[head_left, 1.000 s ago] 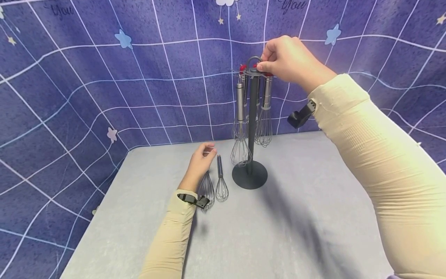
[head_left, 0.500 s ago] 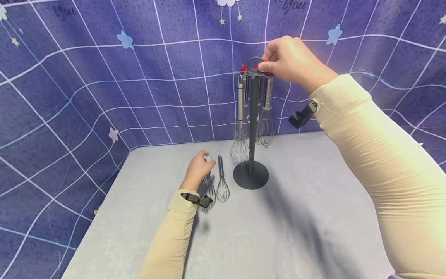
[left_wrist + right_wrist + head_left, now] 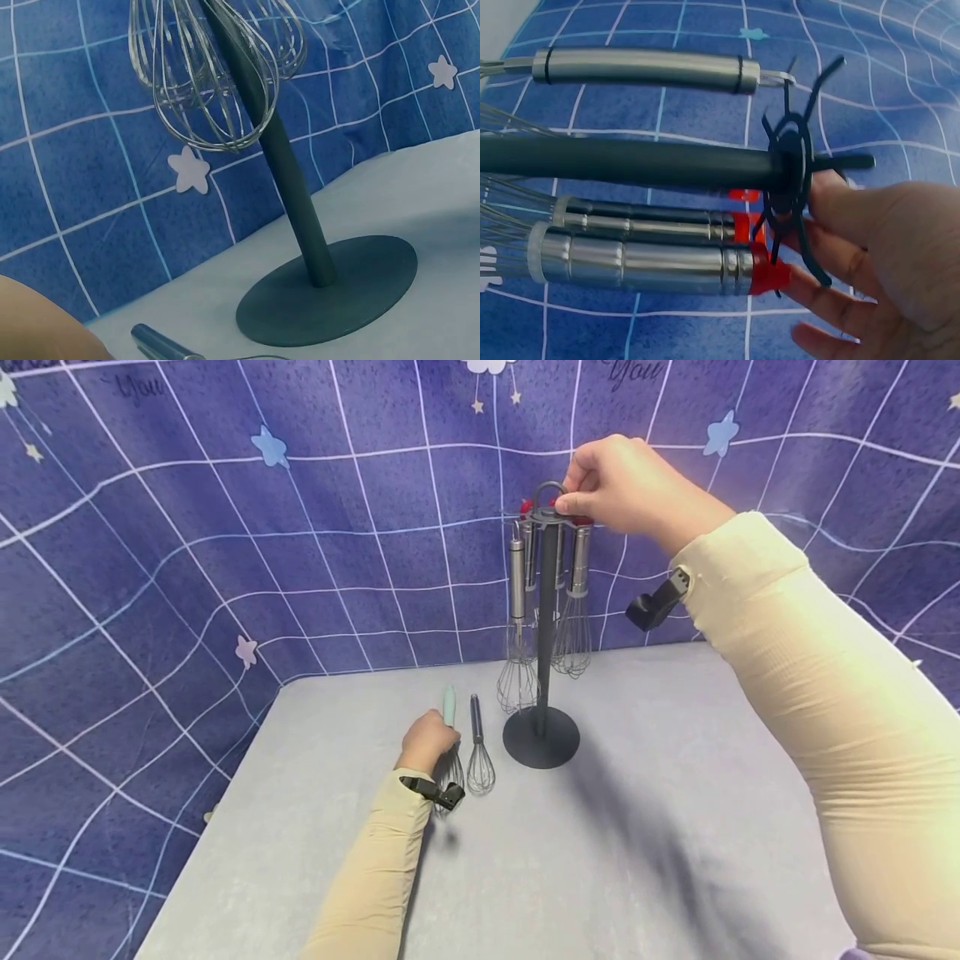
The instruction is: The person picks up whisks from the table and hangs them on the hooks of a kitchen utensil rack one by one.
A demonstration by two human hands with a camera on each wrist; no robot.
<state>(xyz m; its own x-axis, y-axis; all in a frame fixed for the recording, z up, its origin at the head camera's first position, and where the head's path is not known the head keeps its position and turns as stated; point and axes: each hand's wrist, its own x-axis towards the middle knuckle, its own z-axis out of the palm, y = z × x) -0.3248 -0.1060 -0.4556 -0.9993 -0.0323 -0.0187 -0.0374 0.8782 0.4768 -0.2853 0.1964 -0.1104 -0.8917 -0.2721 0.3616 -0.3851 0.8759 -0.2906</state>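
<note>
My left hand [image 3: 429,739] is curled over a whisk lying on the table, around where its mint-green handle [image 3: 449,703] meets the wires. The fingertips are hidden under the hand. To its right lies a smaller whisk [image 3: 476,727] with a dark, shiny handle. My right hand [image 3: 626,485] pinches the top of a dark utensil stand [image 3: 547,627] by its hook ring [image 3: 801,161], near the loop. From the hooks hang several steel whisks: one plain-handled whisk [image 3: 649,70] on the left, and others, including a front whisk [image 3: 645,259], with red handle ends.
The stand's round base [image 3: 330,292] rests on the grey table [image 3: 540,860]. A blue-purple curtain [image 3: 360,527] with a grid and stars hangs right behind the table's back edge.
My left hand has moved down along the mint-green handle to its lower end, so the handle now shows beyond the hand. The right hand stays at the stand's top.
</note>
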